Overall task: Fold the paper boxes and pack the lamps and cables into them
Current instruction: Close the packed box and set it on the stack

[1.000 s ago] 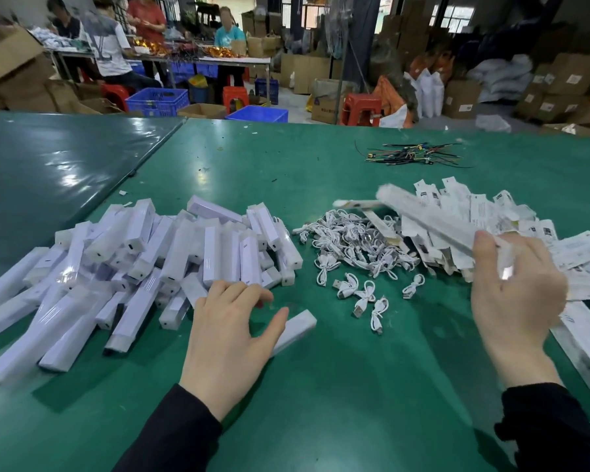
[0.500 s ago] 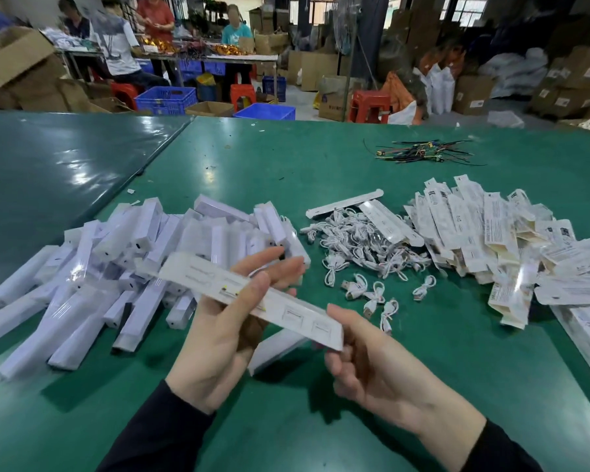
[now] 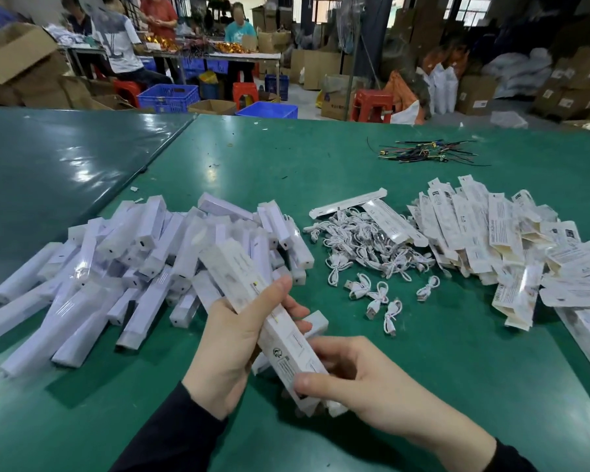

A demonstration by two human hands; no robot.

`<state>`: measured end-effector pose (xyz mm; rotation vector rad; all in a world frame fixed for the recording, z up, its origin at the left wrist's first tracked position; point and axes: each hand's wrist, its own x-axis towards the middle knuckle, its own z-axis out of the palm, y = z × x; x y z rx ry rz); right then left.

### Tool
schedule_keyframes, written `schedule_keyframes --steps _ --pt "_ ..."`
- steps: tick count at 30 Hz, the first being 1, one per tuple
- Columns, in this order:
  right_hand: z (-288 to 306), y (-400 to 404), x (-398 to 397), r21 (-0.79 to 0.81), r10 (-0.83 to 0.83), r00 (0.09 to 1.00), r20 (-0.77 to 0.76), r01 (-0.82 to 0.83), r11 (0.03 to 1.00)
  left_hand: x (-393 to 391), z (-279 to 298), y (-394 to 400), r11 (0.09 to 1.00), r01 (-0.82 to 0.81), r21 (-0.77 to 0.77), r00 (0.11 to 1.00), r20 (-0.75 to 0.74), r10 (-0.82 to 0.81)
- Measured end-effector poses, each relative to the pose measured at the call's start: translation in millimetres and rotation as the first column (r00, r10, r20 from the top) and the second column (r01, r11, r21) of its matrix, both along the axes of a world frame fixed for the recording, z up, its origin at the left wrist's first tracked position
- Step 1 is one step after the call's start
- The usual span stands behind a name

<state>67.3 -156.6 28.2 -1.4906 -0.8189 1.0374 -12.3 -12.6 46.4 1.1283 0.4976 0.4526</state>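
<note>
A long white paper box (image 3: 249, 287), opened into a tube, slants from upper left to lower right in front of me. My left hand (image 3: 232, 349) grips its middle, fingers curled around it. My right hand (image 3: 351, 379) pinches its near end, where the flaps are. One white lamp (image 3: 315, 320) lies on the table partly under the box. A large pile of white lamps (image 3: 143, 267) covers the table's left. Coiled white cables (image 3: 365, 247) lie in the middle. Flat printed paper boxes (image 3: 484, 233) are heaped on the right.
The green table (image 3: 321, 165) joins a darker one (image 3: 48, 172) on the left. A bundle of dark wires (image 3: 423, 153) lies far back. Several people work at a table (image 3: 239, 56) beyond, among cardboard cartons, blue crates and red stools.
My right hand carried a flat box from the right-hand heap to the front. Both hands took it, turned it end-on and it opened into a tube.
</note>
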Motion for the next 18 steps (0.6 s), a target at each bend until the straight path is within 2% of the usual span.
schedule_keyframes --steps 3,6,8,10,14,16,18 --pt "3 1 -1 0.018 0.087 0.969 -0.230 -0.085 0.996 -1 1 3 0.986 0.160 -0.055 0.986 0.048 -0.157" --pt "7 -1 1 0.073 0.205 0.846 -0.492 -0.194 0.978 -6 4 9 0.914 0.375 -0.158 0.914 0.226 -0.336" --pt "8 -3 3 0.126 0.295 0.770 -0.565 -0.273 0.954 -7 5 10 0.899 0.404 -0.169 0.898 0.258 -0.356" --pt "6 -2 4 0.117 0.295 0.783 -0.548 -0.277 0.954 -5 5 9 0.919 0.370 -0.132 0.918 0.202 -0.341" --pt "2 0 1 0.049 0.129 0.920 -0.370 -0.120 0.992 -1 1 4 0.971 0.238 -0.004 0.970 0.052 -0.238" --pt "2 0 -1 0.042 0.130 0.934 -0.334 -0.123 0.992 0 0 0 0.980 0.192 0.046 0.981 0.016 -0.193" --pt "2 0 -3 0.044 0.176 0.916 -0.359 -0.172 0.984 0 -2 -1 0.979 0.191 0.071 0.981 0.006 -0.192"
